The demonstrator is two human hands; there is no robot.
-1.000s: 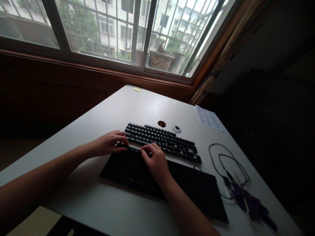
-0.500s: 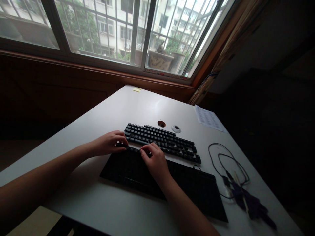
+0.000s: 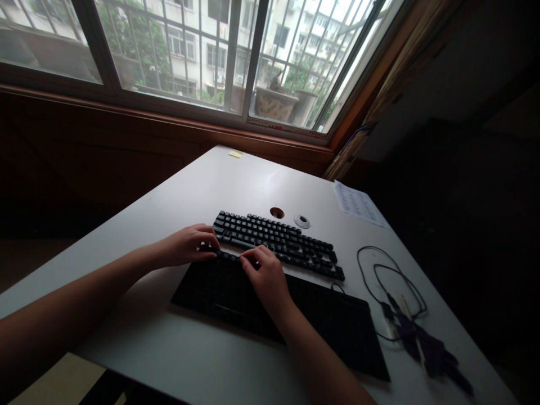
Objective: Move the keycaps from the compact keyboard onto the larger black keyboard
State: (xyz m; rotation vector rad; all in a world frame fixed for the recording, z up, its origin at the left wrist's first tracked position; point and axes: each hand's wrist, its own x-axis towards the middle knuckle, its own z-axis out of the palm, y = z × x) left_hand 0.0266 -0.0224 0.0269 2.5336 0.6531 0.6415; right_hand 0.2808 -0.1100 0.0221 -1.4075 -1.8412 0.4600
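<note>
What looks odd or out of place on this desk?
Two keyboards lie together: a smaller keyboard and a larger black keyboard nearer the person, both askew to the desk edge. The left hand and right hand rest where they meet. A loose cable sprawls at the right.

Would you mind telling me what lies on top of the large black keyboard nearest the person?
Both hands: the left hand rests at the black keyboard's far left edge and the right hand on its far rows. The keys beneath them are covered. The smaller keyboard sits just behind.
</note>
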